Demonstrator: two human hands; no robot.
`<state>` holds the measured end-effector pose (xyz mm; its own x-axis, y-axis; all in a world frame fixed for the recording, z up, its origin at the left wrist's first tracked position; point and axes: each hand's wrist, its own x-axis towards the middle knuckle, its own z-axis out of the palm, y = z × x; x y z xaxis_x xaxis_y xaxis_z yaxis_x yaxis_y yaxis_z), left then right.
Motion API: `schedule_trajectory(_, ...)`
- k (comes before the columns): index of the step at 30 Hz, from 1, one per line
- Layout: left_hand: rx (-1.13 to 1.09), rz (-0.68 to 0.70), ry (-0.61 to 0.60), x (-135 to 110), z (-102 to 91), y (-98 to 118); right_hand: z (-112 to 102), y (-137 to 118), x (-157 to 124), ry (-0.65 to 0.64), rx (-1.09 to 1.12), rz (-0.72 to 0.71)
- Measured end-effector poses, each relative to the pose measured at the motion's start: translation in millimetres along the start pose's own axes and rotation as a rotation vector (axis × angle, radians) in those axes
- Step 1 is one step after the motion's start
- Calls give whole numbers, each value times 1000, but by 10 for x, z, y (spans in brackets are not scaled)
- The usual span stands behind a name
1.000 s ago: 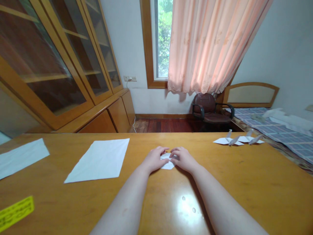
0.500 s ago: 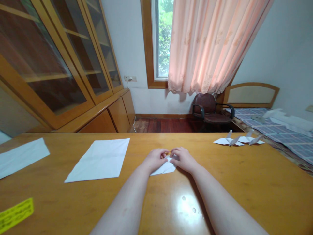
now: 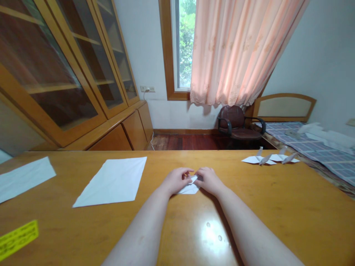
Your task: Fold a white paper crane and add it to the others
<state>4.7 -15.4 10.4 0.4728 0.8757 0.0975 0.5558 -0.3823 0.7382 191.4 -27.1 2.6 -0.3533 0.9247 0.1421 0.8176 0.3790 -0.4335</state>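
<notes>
A small folded white paper point(image 3: 190, 188) lies on the wooden table point(image 3: 277, 207) at its middle. My left hand point(image 3: 176, 180) has its fingers curled and pinched on the paper's left side. My right hand point(image 3: 208, 180) pinches the paper's upper right part, fingertips meeting those of the left hand. Most of the paper is hidden under both hands.
A flat white sheet point(image 3: 113, 181) lies to the left, another sheet point(image 3: 24, 178) at the far left edge. A yellow label point(image 3: 17, 239) sits at the near left. Folded paper figures point(image 3: 270, 159) rest at the back right. Behind the table are a cabinet, a chair point(image 3: 238, 123) and a bed.
The fingers of both hands have shifted slightly on the folded paper, and a flap near the fingertips has been raised. The arms have stayed in place.
</notes>
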Motion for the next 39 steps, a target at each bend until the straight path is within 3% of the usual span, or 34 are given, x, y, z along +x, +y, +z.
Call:
schedule_trajectory(7,51,-9,-83,3,-24,-5,2,14,8,9,-6,-24)
schedule_trajectory(12,100,1,-27,8,-43,27,4,6,-11,14,15,33)
schedule_trajectory(22,121,18,38,7,-61,36,20,-25,-46,6,113,1)
schedule_trajectory(39,160,59,55,5,-74,60,81,36,5,-11,157,33)
